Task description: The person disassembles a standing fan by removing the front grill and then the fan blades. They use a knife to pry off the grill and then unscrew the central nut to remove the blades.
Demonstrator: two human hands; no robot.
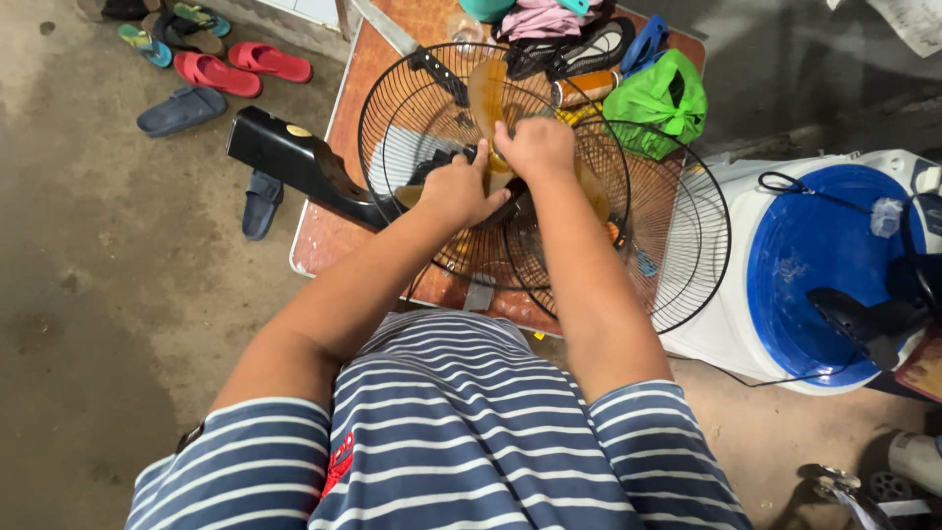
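Both hands were seen pressed together at the hub of a dismantled fan. Left hand point(456, 188) was wrapped over the dark motor housing point(432, 165), while right hand point(535, 147) was closed on the hub of the translucent amber plastic fan blade point(488, 93).

Well to the right of the hands, a large white drum with a blue lid point(814, 265) was seen. Beneath the hands lay the reddish-brown tabletop point(329, 240). Around them stood the black round wire fan guard point(388, 108), with a second wire guard point(687, 255) leaning just to the right. Left of the hands, the black fan stand arm point(285, 152) was laid out. Beyond the right hand, a green plastic bag point(662, 98) was noted; far to the left, red sandals point(240, 64) were scattered.

The blade was judged light, thin and springy, liable to crack at the vanes, so best gripped at the stiff hub. The guard wires were judged rigid but awkward.
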